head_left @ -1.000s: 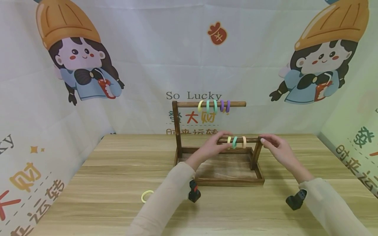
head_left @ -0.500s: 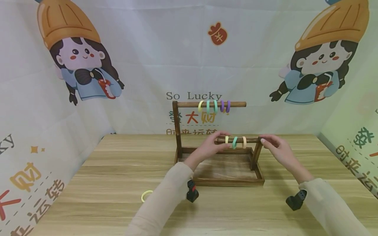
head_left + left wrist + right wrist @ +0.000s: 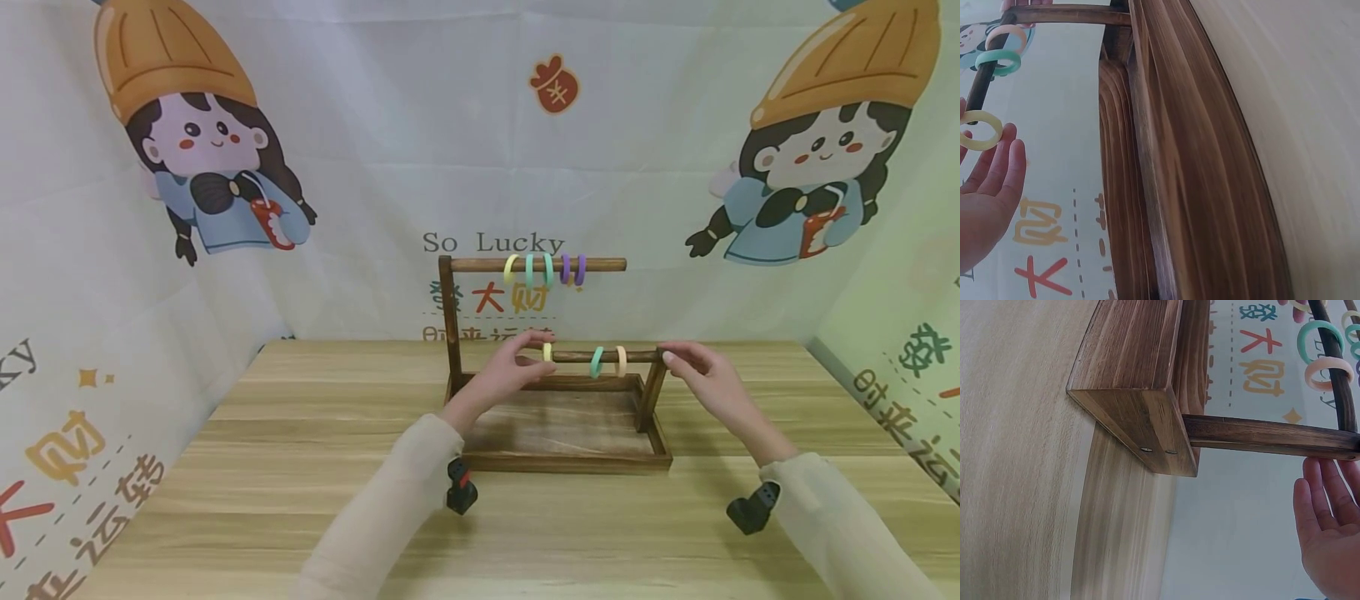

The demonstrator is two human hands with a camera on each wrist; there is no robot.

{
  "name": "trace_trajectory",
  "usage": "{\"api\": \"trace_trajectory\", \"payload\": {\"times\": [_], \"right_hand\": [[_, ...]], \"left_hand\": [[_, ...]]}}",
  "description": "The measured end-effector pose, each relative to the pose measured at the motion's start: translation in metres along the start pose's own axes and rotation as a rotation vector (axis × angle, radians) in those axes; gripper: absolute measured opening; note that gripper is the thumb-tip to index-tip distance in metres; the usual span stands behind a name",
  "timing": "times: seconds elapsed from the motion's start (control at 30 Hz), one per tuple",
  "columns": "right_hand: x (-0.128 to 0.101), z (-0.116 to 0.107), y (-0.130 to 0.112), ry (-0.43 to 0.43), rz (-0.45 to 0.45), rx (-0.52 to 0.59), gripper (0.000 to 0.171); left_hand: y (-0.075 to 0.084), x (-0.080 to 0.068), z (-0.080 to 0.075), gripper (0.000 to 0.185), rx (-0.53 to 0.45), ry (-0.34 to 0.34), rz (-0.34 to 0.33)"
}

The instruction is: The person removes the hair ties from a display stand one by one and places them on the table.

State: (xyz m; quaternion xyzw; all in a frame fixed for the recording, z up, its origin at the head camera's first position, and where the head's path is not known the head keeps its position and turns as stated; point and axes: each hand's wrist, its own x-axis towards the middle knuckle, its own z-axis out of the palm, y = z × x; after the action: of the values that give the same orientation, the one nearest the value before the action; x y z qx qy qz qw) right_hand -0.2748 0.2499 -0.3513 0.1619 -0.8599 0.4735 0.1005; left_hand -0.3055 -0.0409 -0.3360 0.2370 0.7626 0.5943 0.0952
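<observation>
the left hand point(image 3: 504, 372) pinches a pale yellow ring point(image 3: 547, 352) just off the free end of the lower rod point(image 3: 603, 357), open air around it. the right hand point(image 3: 701, 377), fingers lightly curled, steadies the rod's other end on the dark, grainy wooden rack point(image 3: 570, 454).

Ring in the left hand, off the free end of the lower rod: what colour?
Pale yellow ring; clearest in the left wrist view, by the left hand.
</observation>
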Motion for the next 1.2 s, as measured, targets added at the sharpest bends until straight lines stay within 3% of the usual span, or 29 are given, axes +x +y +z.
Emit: {"api": "trace_trajectory", "payload": {"times": [0.1,0.33,0.73,0.83,1.0,1.2], "right_hand": [[0.0,0.0,-0.001,-0.003,0.001,0.006,0.045],[0.0,0.0,-0.001,-0.007,-0.001,-0.005,0.045],[-0.001,0.0,-0.002,-0.001,-0.008,-0.022,0.044],[-0.001,0.0,-0.002,-0.003,-0.003,-0.021,0.045],[0.0,0.0,-0.001,-0.004,-0.001,-0.013,0.045],[0.001,0.0,0.0,0.0,-0.01,-0.016,0.044]], "left_hand": [[-0.011,0.0,-0.006,0.042,0.024,0.008,0.011],[0.013,-0.027,-0.012,0.04,0.046,-0.003,0.009],[0.01,-0.045,-0.015,0.037,0.16,-0.062,0.092],[0.008,-0.05,-0.015,0.037,0.189,-0.076,0.106],[-0.011,-0.051,-0.019,0.039,0.216,-0.074,0.12],[-0.027,-0.06,-0.025,0.039,0.259,-0.092,0.097]]}}
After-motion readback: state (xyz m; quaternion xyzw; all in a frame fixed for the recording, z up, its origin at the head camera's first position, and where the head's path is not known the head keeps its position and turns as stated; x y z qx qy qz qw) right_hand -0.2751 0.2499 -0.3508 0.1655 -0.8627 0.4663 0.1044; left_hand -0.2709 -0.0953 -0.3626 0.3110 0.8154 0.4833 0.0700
